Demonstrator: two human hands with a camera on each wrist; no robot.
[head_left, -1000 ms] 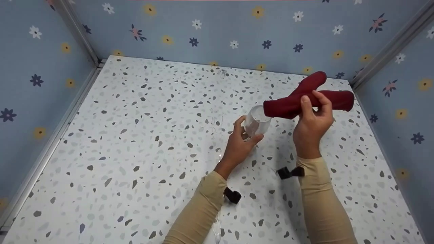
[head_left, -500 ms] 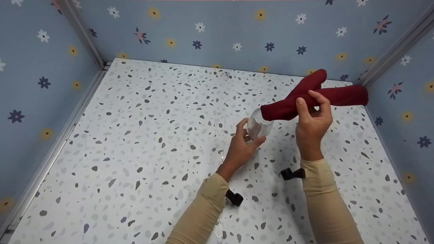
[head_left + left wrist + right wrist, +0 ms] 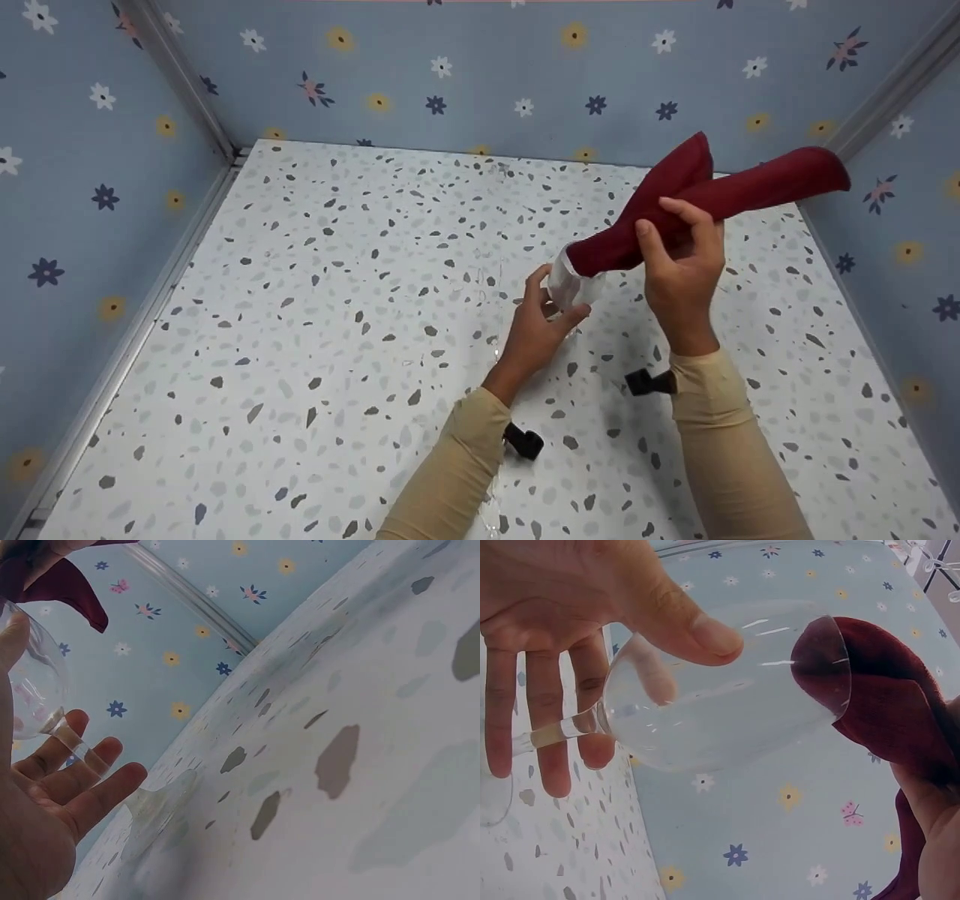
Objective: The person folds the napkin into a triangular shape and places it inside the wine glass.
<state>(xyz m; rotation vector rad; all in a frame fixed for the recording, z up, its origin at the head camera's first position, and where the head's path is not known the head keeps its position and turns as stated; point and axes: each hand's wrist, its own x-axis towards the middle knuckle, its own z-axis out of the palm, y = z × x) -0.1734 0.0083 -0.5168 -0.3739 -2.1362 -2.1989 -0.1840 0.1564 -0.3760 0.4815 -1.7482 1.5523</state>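
Flowered walls (image 3: 480, 67) around a speckled table (image 3: 337, 337). Left hand (image 3: 536, 330): thumb and forefinger pinched on the bowl of a wine glass (image 3: 564, 289), remaining fingers spread apart by the stem. Glass tilted, long axis running from stem to mouth, mouth toward the right hand's side. Contact between foot and table: not determinable. Red cloth (image 3: 750, 189): near end within the glass's rim. Right hand (image 3: 684, 281): thumb and fingers clamped on the cloth, clear of the glass; left hand nearer.
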